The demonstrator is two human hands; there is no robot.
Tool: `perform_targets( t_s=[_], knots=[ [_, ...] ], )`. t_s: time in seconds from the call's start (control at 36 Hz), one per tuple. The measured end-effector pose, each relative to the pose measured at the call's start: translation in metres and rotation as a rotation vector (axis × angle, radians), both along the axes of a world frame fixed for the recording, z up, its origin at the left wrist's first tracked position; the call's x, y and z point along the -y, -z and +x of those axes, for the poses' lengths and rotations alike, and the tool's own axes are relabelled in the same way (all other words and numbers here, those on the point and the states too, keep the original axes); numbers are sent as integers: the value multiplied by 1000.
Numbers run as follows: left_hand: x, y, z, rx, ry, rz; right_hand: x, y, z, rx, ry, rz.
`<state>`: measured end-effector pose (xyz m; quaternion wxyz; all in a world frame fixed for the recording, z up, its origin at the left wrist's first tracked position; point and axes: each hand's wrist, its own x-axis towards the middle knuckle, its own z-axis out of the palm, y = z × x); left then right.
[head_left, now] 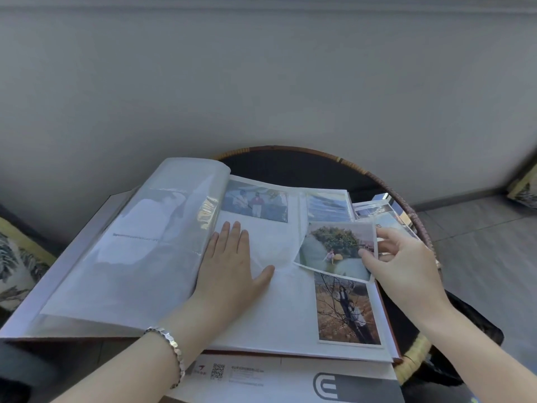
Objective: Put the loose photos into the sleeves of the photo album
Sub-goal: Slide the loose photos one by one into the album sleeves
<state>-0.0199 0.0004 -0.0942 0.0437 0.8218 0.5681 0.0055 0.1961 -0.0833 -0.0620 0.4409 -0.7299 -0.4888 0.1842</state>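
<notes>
Nearest the camera, a white printed sheet with a QR code and a dark logo lies under the front edge of the open photo album. The album rests on a round dark bench with a woven rim. The left forearm, with a silver bracelet at the wrist, reaches over the sheet. The left hand lies flat on the bare white part of the album's right page, fingers straight and slightly spread, thumb out to the side, holding nothing. To its left, a clear plastic leaf arches up from the spine over the left page. In the lower right corner of the right page sits a photo of people by a bare tree. Just above it, the right hand pinches the right edge of a loose photo between thumb and curled fingers. This picture of a green bush is tilted over the page, and its lower corner overlaps the top of the tree photo. Farther up the page are a group photo and, to its right, a pale blue photo, partly covered by the loose one. Beyond the album's right edge, a heap of loose photos lies on the bench. A patterned cushion shows at the far left, grey floor at the right, and a plain grey wall behind.
</notes>
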Motion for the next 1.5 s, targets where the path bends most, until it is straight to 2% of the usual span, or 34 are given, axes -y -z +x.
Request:
perform_targets(
  t_s=[0.33, 0.78, 0.92, 1.06, 1.28, 1.36, 1.44, 1.5],
  knots=[
    [-1, 3, -1, -2, 4, 6, -14, 18, 9, -370, -22, -145],
    [-2, 5, -2, 56, 22, 32, -71, 23, -41, -256, -263, -291],
    [-2, 6, -2, 64, 20, 27, -78, 20, -35, -32, -224, -364],
    [-2, 7, -2, 67, 24, 33, -84, 24, -31, -183, -136, -378],
    [-1, 6, -3, 79, 31, 37, -89, 23, -39, -117, -186, -405],
    [-2, 6, -3, 79, 28, 34, -89, 21, -35, -239, -162, -416],
    [-3, 7, -2, 79, 27, 44, -83, 18, -36, -561, -134, -435],
    [-3, 7, -2, 91, 23, 43, -83, 18, -41, -687, -121, -440]
  ],
)
